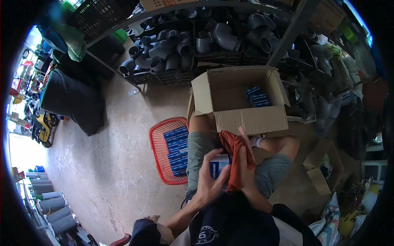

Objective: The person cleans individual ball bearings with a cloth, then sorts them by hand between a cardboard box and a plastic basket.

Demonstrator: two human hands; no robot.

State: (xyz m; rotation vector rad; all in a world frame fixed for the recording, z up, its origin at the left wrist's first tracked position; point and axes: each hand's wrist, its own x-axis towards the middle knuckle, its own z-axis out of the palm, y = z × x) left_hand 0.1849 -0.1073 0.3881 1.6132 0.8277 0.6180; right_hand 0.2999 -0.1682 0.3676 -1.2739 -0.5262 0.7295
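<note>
My left hand [210, 180] grips a small blue-and-white box [218, 166] between thumb and fingers, over my lap. An orange-red cloth [234, 158] hangs from my right hand [245, 166], whose palm and fingers press it against the box's right side. The cloth hides part of that side. Left of my leg stands a red plastic basket [154, 158] with rows of similar blue boxes [176, 149]. In front of me is an open cardboard box [250, 119], with several blue boxes [258, 97] in its right part.
Black crates [174, 76] of grey pipe fittings [168, 49] line the shelf ahead. A dark roll of material [72, 100] stands to the left. Grey pipes [57, 209] lie at lower left. Another open carton [318, 174] sits on the floor at right.
</note>
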